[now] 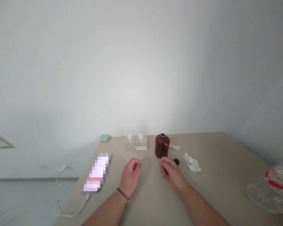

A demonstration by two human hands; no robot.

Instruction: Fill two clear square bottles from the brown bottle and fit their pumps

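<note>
A: Which hand is nearer the brown bottle [162, 147]?

B: The right hand [172, 174]. The bottle stands straight beyond its fingertips, and from here the curled fingers slightly overlap its base. I can't tell whether they touch.

A: And the bottle's long axis?

B: Upright, with rounded shoulders and a narrow neck on top.

A: What about the left hand [130, 177]?

B: Farther off; from there, the bottle lies ahead and to the right. Its fingers are loosely curled in, like the right's. I see nothing in either grasp, though something small could hide inside the curl.

A: Is the bottle capped?

B: No, its mouth is bare. What looks like a black cap [176, 162] lies on the tabletop [153, 204], just right of the right hand. The dark wall hides any contents.

A: Other containers?

B: Two boxy transparent containers [141, 147] with white tapered tops [141, 138] stand side by side near the wall [132, 78], left of the bottle. A transparent plastic container [274, 188] with red-and-white markings sits blurred at the far right. I can't make out what any of them hold.
</note>
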